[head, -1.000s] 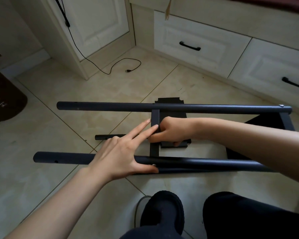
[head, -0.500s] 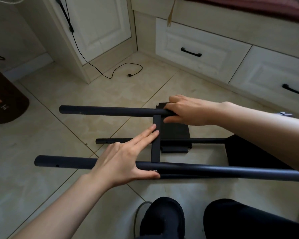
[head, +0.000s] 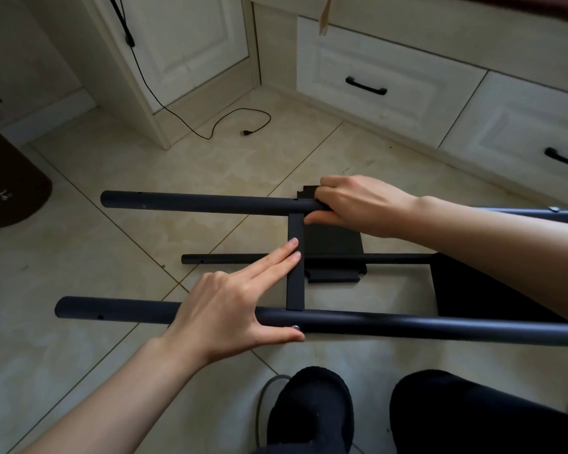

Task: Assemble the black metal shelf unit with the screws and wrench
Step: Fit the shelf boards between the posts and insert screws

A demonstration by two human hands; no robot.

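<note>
The black shelf frame lies on its side above the tiled floor. A near tube [head: 407, 326] and a far tube [head: 194, 202] run left to right, joined by a flat crossbar [head: 295, 290]. My left hand [head: 230, 309] rests on the near tube, two straight fingers on the crossbar, thumb beside a silver screw head [head: 295, 327]. My right hand [head: 354, 204] grips the far tube where the crossbar meets it. A thinner tube [head: 230, 258] and a black shelf panel [head: 335, 244] lie below on the floor. No wrench is in view.
White drawers with black handles [head: 366, 85] line the back right. A black cable [head: 210, 126] trails from a white cabinet [head: 184, 44] onto the floor. A dark brown mat [head: 7, 188] lies at left. My black slipper [head: 309, 411] and leg are at the bottom.
My right hand rose from the middle of the crossbar to the far tube and closed round the joint. The left hand stayed in place.
</note>
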